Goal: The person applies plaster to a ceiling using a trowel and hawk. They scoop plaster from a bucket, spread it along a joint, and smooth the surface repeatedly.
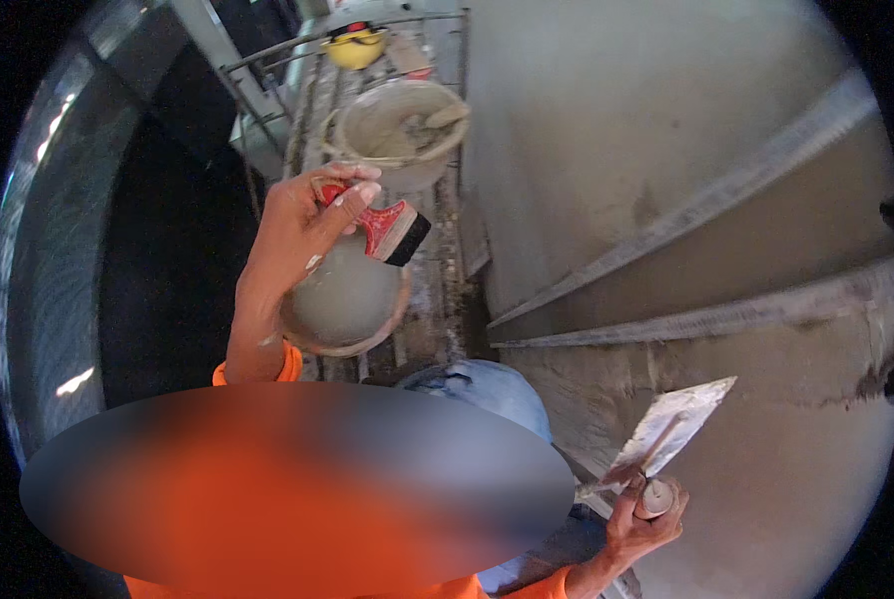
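Note:
My left hand is closed round the red handle of a wide paintbrush, its dark bristles pointing to the right. Below the brush stands a round bucket of greyish water, partly hidden by my wrist. At the lower right, my right hand grips the handle of a plastering trowel. The trowel's flat metal blade, smeared with pale plaster, lies close to the grey wall; whether it touches I cannot tell.
A larger mortar-caked bucket with a tool in it stands farther along the narrow plank platform. Behind it sit a yellow hard hat and metal rails. Two pale strips cross the wall at right. Dark netting hangs at left.

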Demonstrator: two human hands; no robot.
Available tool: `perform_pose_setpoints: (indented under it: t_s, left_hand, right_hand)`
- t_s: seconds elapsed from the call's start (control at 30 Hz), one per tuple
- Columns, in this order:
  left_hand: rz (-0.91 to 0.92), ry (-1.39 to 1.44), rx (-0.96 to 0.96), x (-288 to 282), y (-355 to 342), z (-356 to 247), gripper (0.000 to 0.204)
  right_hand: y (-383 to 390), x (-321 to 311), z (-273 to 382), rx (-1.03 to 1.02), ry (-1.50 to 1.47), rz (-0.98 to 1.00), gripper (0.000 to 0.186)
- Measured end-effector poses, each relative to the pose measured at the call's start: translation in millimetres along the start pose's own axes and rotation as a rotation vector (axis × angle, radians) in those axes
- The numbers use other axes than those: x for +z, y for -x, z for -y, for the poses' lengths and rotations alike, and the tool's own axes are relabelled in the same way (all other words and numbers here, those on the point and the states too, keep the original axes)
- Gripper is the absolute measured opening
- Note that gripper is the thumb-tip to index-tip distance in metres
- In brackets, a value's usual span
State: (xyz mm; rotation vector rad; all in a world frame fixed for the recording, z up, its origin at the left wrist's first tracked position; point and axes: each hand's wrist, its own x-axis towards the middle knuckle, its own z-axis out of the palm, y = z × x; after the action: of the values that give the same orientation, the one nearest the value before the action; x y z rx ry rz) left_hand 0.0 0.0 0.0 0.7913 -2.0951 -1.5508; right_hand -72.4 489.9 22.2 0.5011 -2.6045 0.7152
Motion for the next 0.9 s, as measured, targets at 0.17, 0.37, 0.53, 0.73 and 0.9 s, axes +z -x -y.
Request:
perform_pose_setpoints:
  t_s: [0.17,0.37,0.53,0.73,0.9]
  left_hand:
    - [0.026,-0.145,0.078,-19,-7,52,0.027]
    - [0.101,-0.410,-0.039,-13,-12,133,0.032]
    - [-0.157,-0.476,-0.001,-29,5,175,0.034]
    - [-0.597,-0.608,0.215,-58,83,227,0.051]
    - [-0.673,0.144,-0.640,-42,148,250,0.070]
  right_hand:
    - [-27,39,13,0.048,-0.077,0.162,0.031]
    - [-70,99,46,0.027,-0.092,0.742,0.041]
    - [-76,192,80,-0.159,-0.193,0.868,0.050]
    - [-58,299,157,-0.285,-0.496,0.881,0.051]
    - [-53,361,208,-0.350,-0.600,1.017,0.057]
